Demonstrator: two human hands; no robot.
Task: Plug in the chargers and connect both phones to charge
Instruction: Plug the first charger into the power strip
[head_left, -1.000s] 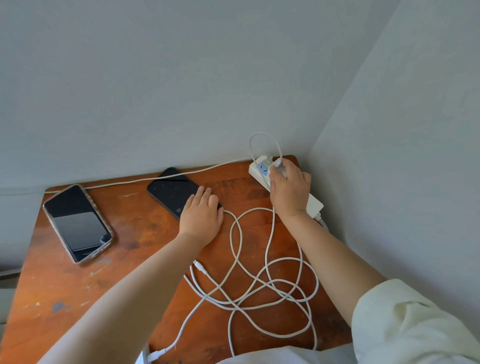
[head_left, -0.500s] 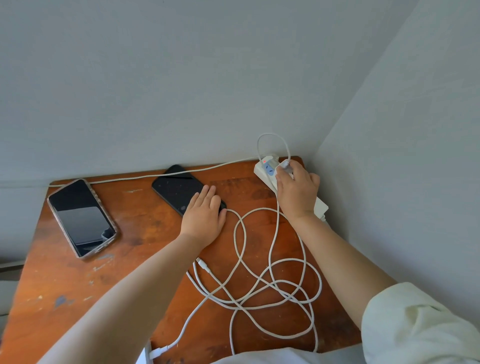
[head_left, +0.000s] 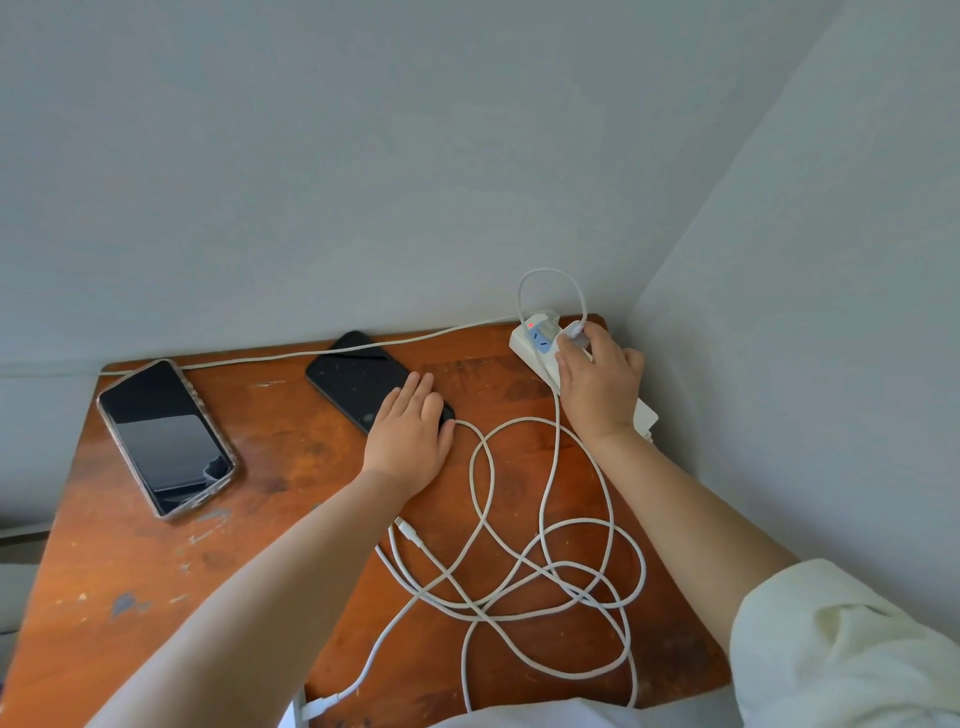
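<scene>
White power strip (head_left: 537, 347) is my landmark, back corner of the wooden table (head_left: 291, 467), red light on. My right hand (head_left: 600, 387) sits on top of it, fingers closed around a white charger (head_left: 575, 332) that I'm seating in a socket (can't tell if the prongs are fully home, my hand covers them). One plug (head_left: 543, 318) already sits at the strip's far end. My left hand (head_left: 410, 441) lies flat, fingers together, on the near end of the black phone (head_left: 358, 376), well left of the strip. Clear-cased phone (head_left: 163, 436) lies farther left still, untouched. Cables (head_left: 519, 561) are a loose tangle in front of the strip; one free connector (head_left: 408, 531) lies bare just beside my left forearm.

Status: charger step roughly half done. Neither phone visibly connected. Both connections remain.
</scene>
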